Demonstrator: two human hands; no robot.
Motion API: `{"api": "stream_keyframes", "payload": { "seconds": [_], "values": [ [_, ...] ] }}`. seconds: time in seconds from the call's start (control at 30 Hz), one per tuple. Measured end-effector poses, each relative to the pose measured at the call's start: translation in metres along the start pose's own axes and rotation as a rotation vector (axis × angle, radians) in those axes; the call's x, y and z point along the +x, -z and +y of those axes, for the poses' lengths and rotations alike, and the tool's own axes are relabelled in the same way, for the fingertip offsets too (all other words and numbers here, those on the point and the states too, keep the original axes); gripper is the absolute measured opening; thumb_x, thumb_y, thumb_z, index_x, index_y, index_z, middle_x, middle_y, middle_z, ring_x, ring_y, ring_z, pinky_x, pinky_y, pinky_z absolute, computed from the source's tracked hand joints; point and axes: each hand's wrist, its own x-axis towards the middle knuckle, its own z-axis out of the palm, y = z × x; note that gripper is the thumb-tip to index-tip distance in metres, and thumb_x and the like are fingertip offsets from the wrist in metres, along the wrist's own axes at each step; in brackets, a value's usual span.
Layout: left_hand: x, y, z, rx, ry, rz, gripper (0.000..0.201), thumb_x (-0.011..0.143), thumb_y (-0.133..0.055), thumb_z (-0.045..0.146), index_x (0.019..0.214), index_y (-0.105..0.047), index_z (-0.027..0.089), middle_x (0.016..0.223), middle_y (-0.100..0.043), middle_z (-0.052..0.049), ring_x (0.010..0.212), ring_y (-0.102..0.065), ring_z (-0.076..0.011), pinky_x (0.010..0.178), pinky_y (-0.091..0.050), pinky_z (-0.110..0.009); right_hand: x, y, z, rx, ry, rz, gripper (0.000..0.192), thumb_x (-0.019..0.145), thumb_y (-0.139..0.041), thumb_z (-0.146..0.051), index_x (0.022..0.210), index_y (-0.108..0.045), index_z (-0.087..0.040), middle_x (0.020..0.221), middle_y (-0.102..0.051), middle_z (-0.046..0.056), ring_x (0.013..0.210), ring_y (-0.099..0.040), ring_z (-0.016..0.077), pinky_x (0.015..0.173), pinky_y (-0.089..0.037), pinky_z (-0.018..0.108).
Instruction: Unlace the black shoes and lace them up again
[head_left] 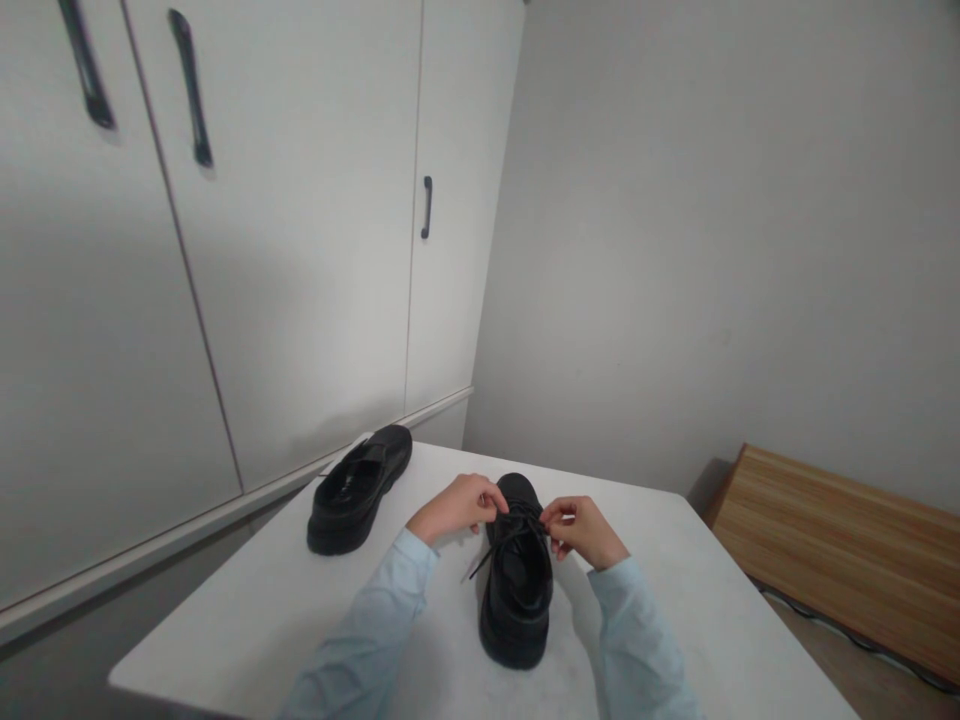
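On the white counter [300,600] two black shoes stand. The near shoe [517,600] sits at the middle, its heel at 6 o'clock and its toe at 12 o'clock, between the two forearms. The left hand [457,508] is at about 10 o'clock of it, fingers curled shut and pinched on the lace [501,540] close to the top eyelets. The right hand [581,530] is at about 2 o'clock, likewise closed, thumb and forefinger nipping the lace on its side. Both sleeves are light blue.

The lace appears threaded through the eyelets already, with a loose strand trailing off toward 8 o'clock onto the counter. No finished bow shows; whether a first knot is made I cannot tell, since the fingers hide that spot. So I judge the tying of this shoe to be at an early or middle stage.

The far shoe [360,490] lies at 10 o'clock, well apart from both hands, mouth open; its laces cannot be made out, and it looks untouched.

Behind are a cupboard [300,250] and, at 3 o'clock, a wooden bench [840,540].
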Motion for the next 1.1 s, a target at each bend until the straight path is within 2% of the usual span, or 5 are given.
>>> {"api": "stream_keyframes", "payload": {
  "seconds": [0.27, 0.47, 0.6, 0.73, 1.1],
  "values": [
    [0.0, -0.002, -0.004, 0.049, 0.038, -0.039, 0.022, 0.063, -0.05, 0.016, 0.079, -0.065, 0.013, 0.066, -0.057, 0.0, 0.052, -0.051, -0.0102, 0.043, -0.042, -0.019, 0.001, -0.001, 0.001, -0.031, 0.009, -0.053, 0.009, 0.06, -0.052, -0.026, 0.064, -0.05, -0.018, 0.051, -0.046, -0.008, 0.041, -0.049, 0.0072, 0.034, -0.042, 0.018],
    [0.001, -0.005, -0.001, 0.171, -0.131, 0.041, 0.014, 0.065, -0.054, 0.013, 0.073, -0.065, 0.015, 0.071, -0.063, 0.0, 0.064, -0.053, -0.0106, 0.06, -0.04, -0.019, -0.004, -0.003, -0.01, -0.085, 0.075, -0.094, 0.01, 0.064, -0.052, -0.028, 0.067, -0.051, -0.018, 0.056, -0.042, -0.008, 0.04, -0.037, 0.0049, 0.03, -0.032, 0.015],
    [0.001, -0.011, 0.008, 0.201, -0.179, 0.173, 0.019, 0.076, -0.057, 0.033, 0.078, -0.065, 0.017, 0.075, -0.063, -0.001, 0.067, -0.054, -0.0123, 0.06, -0.038, -0.021, -0.007, 0.0, -0.015, -0.162, 0.118, -0.054, 0.024, 0.073, -0.052, -0.041, 0.067, -0.053, -0.018, 0.056, -0.04, -0.007, 0.039, -0.034, 0.0043, 0.03, -0.028, 0.015],
    [0.004, -0.021, 0.011, 0.267, -0.197, 0.218, 0.028, 0.074, -0.061, 0.046, 0.078, -0.063, 0.018, 0.075, -0.06, 0.0, 0.068, -0.053, -0.0136, 0.06, -0.037, -0.022, -0.002, -0.007, -0.012, -0.208, 0.126, 0.034, 0.038, 0.077, -0.047, -0.053, 0.062, -0.049, -0.018, 0.046, -0.031, -0.009, 0.036, -0.03, 0.0049, 0.031, -0.026, 0.016],
    [0.007, -0.029, 0.008, 0.25, -0.198, 0.192, 0.013, 0.08, -0.055, 0.03, 0.077, -0.054, 0.018, 0.076, -0.057, 0.001, 0.073, -0.052, -0.0139, 0.065, -0.037, -0.022, 0.006, -0.021, -0.005, -0.047, 0.175, 0.059, 0.04, 0.068, -0.06, -0.054, 0.059, -0.04, -0.021, 0.05, -0.038, -0.008, 0.038, -0.04, 0.0067, 0.029, -0.031, 0.017]
  ]
}}
